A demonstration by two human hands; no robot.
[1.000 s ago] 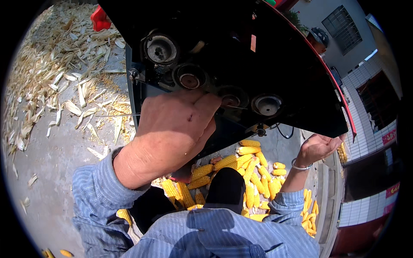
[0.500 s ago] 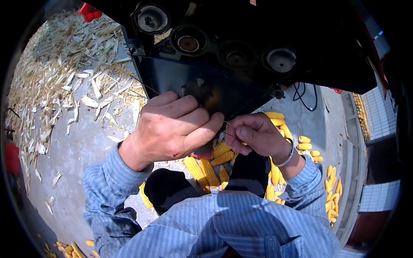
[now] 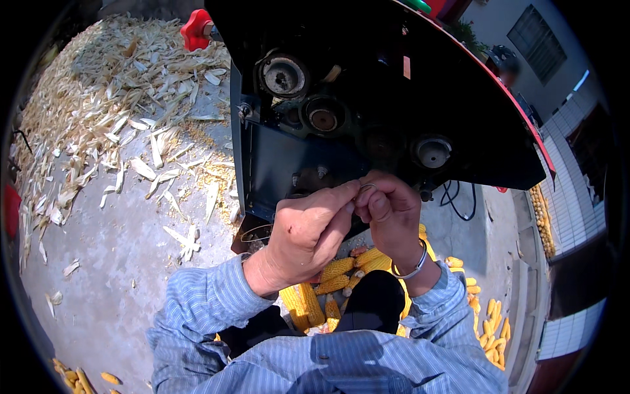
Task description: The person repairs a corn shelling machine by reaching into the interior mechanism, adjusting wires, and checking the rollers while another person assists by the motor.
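A thin wire (image 3: 369, 186) is pinched between the fingertips of my two hands, forming a small loop. My left hand (image 3: 308, 230) is closed on it, thumb and forefinger pressed together. Fingers curled, my right hand (image 3: 392, 207) grips the wire beside the left fingertips and wears a metal bracelet (image 3: 412, 268) at the wrist. A thin, yellowish curved strand (image 3: 252, 235) shows by the left wrist; whether it joins the wire is hidden. Just beyond both hands is a dark machine (image 3: 289, 154) with round metal hubs and protruding bolts.
Yellow corn cobs (image 3: 336, 268) lie around my legs, with more cobs (image 3: 492, 328) at the right. Dry husks (image 3: 98, 98) are heaped at the left. A red knob (image 3: 195, 29) juts from the machine. A black cable (image 3: 459, 203) lies behind it. A person (image 3: 505, 62) is at upper right.
The view has shifted, so the machine sits lower and farther right. My hands have drawn together, and the wire stretch between them has become a small loop at the fingertips.
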